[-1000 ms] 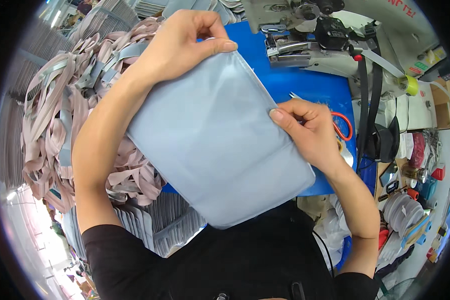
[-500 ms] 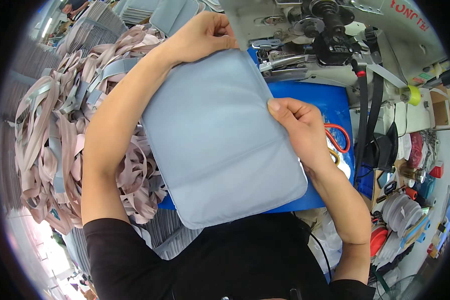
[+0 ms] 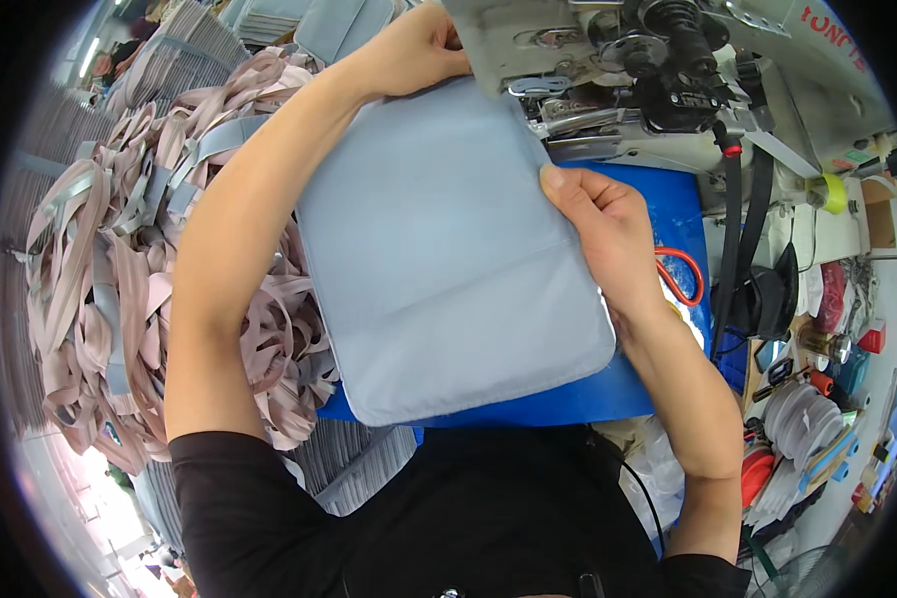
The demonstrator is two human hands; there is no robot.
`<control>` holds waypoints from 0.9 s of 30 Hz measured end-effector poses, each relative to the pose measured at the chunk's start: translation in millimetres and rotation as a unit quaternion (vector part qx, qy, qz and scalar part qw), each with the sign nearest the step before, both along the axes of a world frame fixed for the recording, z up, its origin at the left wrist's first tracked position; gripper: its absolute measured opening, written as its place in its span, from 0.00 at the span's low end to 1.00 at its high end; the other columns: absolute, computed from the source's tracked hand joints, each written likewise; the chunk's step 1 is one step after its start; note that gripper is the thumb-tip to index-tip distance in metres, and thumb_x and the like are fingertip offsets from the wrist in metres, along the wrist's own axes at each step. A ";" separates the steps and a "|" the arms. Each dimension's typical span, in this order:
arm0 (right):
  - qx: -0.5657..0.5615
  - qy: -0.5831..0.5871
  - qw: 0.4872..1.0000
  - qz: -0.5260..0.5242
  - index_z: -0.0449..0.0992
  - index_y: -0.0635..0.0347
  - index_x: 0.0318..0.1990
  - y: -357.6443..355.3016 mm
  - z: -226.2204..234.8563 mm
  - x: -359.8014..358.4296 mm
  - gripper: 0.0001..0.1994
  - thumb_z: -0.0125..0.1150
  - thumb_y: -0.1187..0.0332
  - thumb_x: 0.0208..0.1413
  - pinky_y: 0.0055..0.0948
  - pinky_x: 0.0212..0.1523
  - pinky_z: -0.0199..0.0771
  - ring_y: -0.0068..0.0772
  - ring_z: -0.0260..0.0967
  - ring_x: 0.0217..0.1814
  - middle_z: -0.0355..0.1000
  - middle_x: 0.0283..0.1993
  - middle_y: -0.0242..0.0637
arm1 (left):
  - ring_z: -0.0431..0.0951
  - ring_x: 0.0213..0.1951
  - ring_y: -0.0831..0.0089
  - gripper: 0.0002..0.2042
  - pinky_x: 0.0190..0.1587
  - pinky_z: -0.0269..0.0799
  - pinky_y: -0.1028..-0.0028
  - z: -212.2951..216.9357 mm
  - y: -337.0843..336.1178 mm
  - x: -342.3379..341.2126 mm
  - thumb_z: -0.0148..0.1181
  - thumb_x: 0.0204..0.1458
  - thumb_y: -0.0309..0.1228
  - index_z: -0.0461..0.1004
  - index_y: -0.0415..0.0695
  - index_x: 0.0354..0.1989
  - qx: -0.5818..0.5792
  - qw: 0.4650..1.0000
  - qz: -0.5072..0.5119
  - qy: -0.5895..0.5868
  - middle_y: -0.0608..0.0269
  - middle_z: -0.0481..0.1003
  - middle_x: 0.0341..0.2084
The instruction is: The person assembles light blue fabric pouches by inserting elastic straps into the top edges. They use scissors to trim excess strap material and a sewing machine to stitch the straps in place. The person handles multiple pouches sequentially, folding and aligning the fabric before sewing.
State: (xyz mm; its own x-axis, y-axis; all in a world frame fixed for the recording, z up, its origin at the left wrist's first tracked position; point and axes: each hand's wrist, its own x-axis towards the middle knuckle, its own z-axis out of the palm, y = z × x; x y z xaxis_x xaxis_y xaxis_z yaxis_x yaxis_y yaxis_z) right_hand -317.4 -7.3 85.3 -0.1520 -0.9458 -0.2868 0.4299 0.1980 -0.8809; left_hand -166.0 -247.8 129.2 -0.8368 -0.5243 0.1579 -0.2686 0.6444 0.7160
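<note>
A flat grey-blue fabric panel point(image 3: 439, 259) with rounded near corners and a stitched edge lies slanted in front of me, partly over the blue table top point(image 3: 673, 214). My left hand point(image 3: 419, 50) is closed at its far edge, close by the sewing machine point(image 3: 668, 70); its fingertips are partly hidden behind the machine's head. On the panel's right edge, my right hand point(image 3: 603, 214) pinches the cloth, thumb on top and fingers curled. The panel's far right corner runs under the machine's head, out of sight.
Heaped pink and grey straps point(image 3: 120, 279) fill the left side. Bundled grey panels point(image 3: 184, 55) stand behind them, and more lie below the table point(image 3: 354, 463). Red-handled scissors point(image 3: 683, 274) rest right of my right hand. Spools and tools point(image 3: 802, 424) crowd the far right.
The panel has slid away from me toward the machine, its near edge now farther from my body. My left hand has gone farther forward with it, and my right hand slightly so.
</note>
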 end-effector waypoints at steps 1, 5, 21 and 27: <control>-0.006 -0.005 1.000 -0.010 0.83 0.70 0.43 -2.3 2.0 0.1 0.15 0.65 0.62 0.67 0.21 0.33 0.73 0.16 0.72 0.31 0.79 0.34 0.32 | 0.78 0.35 0.79 0.07 0.39 0.73 0.76 0.9 0.2 -4.4 0.68 0.57 0.29 0.81 0.39 0.38 0.002 1.000 -0.004 0.000 0.64 0.82 0.32; -0.022 -0.025 0.998 -0.045 0.82 0.70 0.44 -9.4 -1.6 4.2 0.15 0.65 0.63 0.66 0.20 0.34 0.72 0.16 0.71 0.31 0.79 0.33 0.31 | 0.79 0.36 0.78 0.07 0.41 0.74 0.76 2.7 -1.6 -18.9 0.67 0.57 0.29 0.81 0.39 0.38 0.008 1.000 -0.012 0.005 0.63 0.82 0.33; -0.049 -0.088 0.994 -0.032 0.82 0.72 0.46 -7.1 -12.8 3.7 0.15 0.68 0.65 0.62 0.24 0.37 0.76 0.23 0.77 0.35 0.81 0.37 0.37 | 0.83 0.38 0.63 0.15 0.35 0.78 0.62 -34.7 -23.4 2.1 0.59 0.57 0.31 0.79 0.45 0.52 -0.453 0.871 0.112 0.152 0.56 0.79 0.37; -0.071 -0.080 0.993 -0.052 0.84 0.69 0.42 -19.8 -18.4 1.1 0.15 0.70 0.63 0.60 0.24 0.33 0.70 0.20 0.71 0.31 0.79 0.32 0.32 | 0.83 0.48 0.57 0.14 0.50 0.78 0.63 1.8 211.2 11.4 0.75 0.49 0.30 0.79 0.42 0.41 -0.289 0.919 0.230 0.138 0.55 0.82 0.45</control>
State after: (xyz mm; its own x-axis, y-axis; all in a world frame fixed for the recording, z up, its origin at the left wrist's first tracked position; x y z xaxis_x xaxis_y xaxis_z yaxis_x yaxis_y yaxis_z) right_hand -316.3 -27.1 67.0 -0.2132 -0.9604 -0.1796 0.5786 0.0240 -0.8153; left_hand -154.6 -36.7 131.0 -0.4345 -0.5742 0.6939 -0.4674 0.8023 0.3712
